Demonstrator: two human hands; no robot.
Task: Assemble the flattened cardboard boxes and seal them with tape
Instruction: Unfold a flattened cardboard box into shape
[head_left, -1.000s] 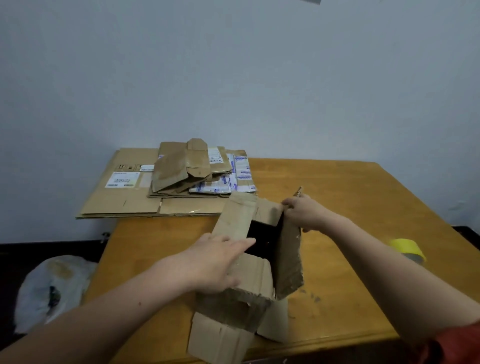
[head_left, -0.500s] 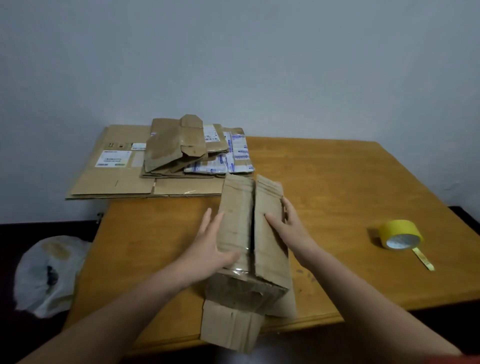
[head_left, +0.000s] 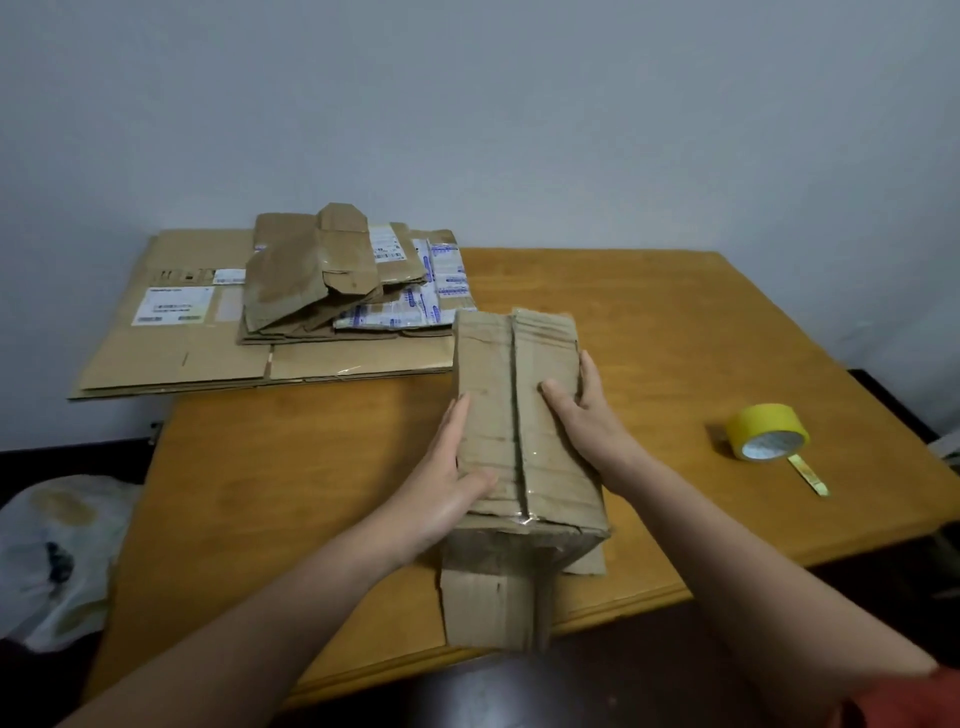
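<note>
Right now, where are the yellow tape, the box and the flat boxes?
yellow tape (head_left: 763, 422): head view, the roll's yellow outer band.
box (head_left: 485, 374): head view, its left top flap.
flat boxes (head_left: 311, 273): head view, the pile's top piece.

Labels on flattened boxes (head_left: 270, 312) too blurred to read
</note>
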